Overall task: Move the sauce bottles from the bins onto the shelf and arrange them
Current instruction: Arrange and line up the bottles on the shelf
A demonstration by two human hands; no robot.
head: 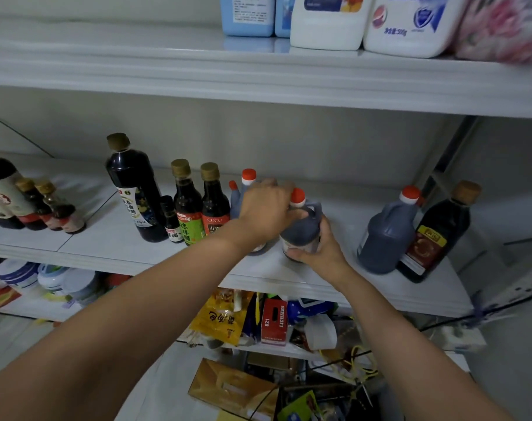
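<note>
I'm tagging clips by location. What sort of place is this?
Probably a home pantry or storeroom: a white shelf holds sauce bottles, detergent jugs stand above, bowls and snack packets sit below. The left hand and right hand grip a dark jug.

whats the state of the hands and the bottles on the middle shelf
held jug: red cap on, gripped by both hands
left hand: curled round held jug's neck
right hand: grips held jug's base
rear jug: capped, partly hidden behind left hand
free jug: capped, standing untouched
tall dark bottle: gold cap on, standing
</note>
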